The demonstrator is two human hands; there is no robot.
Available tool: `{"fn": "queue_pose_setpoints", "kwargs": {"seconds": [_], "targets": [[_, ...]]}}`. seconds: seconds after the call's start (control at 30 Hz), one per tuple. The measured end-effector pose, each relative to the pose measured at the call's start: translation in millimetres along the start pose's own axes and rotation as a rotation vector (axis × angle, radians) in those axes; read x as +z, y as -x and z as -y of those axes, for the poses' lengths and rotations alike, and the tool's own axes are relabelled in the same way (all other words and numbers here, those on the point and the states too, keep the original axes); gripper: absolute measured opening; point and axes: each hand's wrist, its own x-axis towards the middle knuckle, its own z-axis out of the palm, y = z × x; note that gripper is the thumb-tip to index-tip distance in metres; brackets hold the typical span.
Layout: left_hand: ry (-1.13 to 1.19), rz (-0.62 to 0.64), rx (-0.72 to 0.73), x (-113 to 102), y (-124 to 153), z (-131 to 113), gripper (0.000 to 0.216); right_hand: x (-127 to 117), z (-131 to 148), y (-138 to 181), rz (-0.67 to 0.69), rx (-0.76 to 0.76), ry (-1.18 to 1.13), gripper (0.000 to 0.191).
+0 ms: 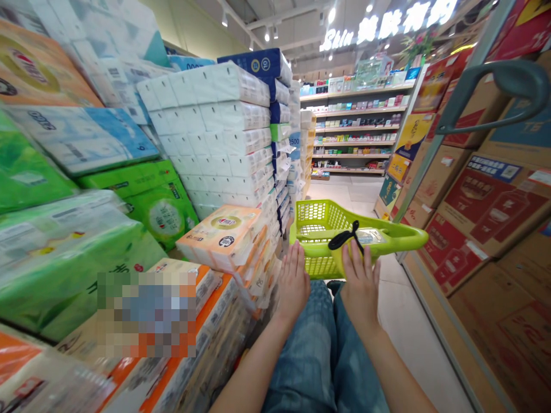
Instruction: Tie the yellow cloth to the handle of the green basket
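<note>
In the head view, the left hand point(295, 284) and right hand point(360, 281) are apart, fingers straight against the near side of a yellow-green basket point(321, 265), left at its left corner. Thumbs are hidden, so I cannot tell whether they grip. The step looks like steadying the basket; lifting it would call for a firmer hold. A lit sign point(383, 27) reads "Skin"; a pack point(294, 141) reads "2500"; a dark blue pack point(258, 64), "10".
</note>
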Motion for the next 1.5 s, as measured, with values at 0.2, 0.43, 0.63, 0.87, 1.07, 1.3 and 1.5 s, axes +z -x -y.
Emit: {"fn": "queue_pose_setpoints", "kwargs": {"seconds": [0.2, 0.43, 0.63, 0.87, 1.07, 1.3, 1.5], "targets": [[0.036, -0.023, -0.029, 1, 1, -4, 0.081, 7, 16, -4, -0.069, 0.142, -0.059, 0.083], [-0.015, -0.01, -0.008, 4, 2, 3, 0.078, 21, 70, -2, 0.041, -0.115, -0.098, 0.075], [0.023, -0.001, 0.005, 1, 1, 1, 0.081, 6, 11, 1, 0.01, -0.045, -0.004, 0.079], [0.037, -0.019, -0.014, 5, 2, 0, 0.081, 6, 31, -1, 0.014, 0.075, 0.001, 0.081], [-0.034, 0.006, 0.015, 6, 4, 6, 0.076, 22, 73, 1, 0.037, -0.12, -0.063, 0.07], [0.024, 0.002, 0.016, 0, 1, 2, 0.081, 8, 10, 7, 0.016, -0.059, -0.003, 0.079], [0.033, -0.012, -0.002, 2, 2, -1, 0.08, 11, 29, 1, -0.03, 0.087, -0.054, 0.08]]}}
